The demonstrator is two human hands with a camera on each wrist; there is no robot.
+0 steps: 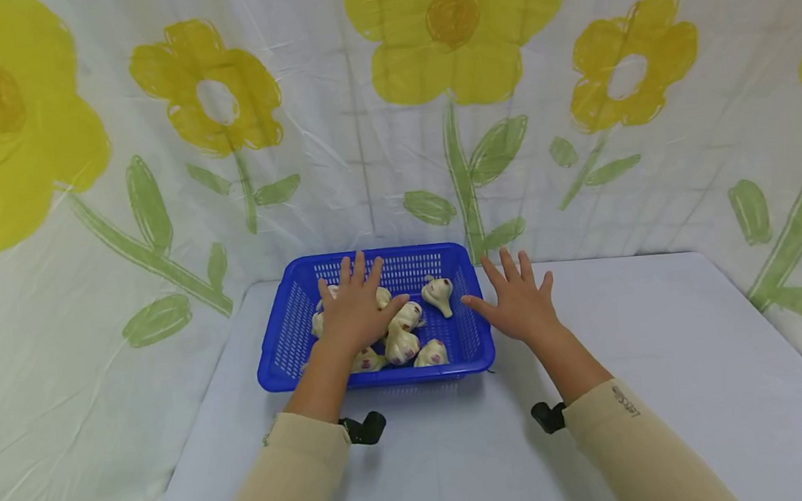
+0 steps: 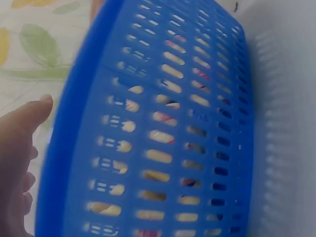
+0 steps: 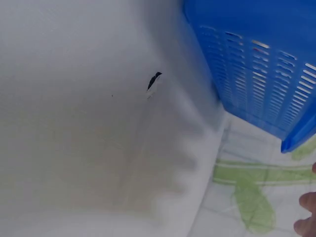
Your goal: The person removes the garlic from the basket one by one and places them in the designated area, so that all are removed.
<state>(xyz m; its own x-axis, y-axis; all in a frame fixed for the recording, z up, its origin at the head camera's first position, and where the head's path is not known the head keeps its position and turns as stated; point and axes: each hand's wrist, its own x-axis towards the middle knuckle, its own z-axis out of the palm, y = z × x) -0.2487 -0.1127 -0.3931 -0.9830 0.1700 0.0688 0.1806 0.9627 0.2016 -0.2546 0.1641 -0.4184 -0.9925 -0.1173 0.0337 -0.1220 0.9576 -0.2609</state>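
A blue plastic basket (image 1: 378, 377) with slotted walls stands at the back of the white table, holding several garlic bulbs (image 1: 402, 344). Over its left half my left hand (image 1: 355, 312) is spread with straight fingers, hiding some of the bulbs. My right hand (image 1: 520, 304) is spread just right of the basket's right rim, its thumb close to that rim; contact cannot be told. Neither hand holds anything. In the left wrist view, pale and purple garlic shows through the slots of the basket wall (image 2: 143, 116). The right wrist view catches the basket's corner (image 3: 237, 64) and some fingertips (image 3: 307, 202).
The white tabletop (image 1: 639, 357) extends to both sides and in front of the basket. A flower-printed curtain (image 1: 324, 193) hangs right behind the table. A small dark mark (image 3: 154, 80) lies on the tabletop near the basket.
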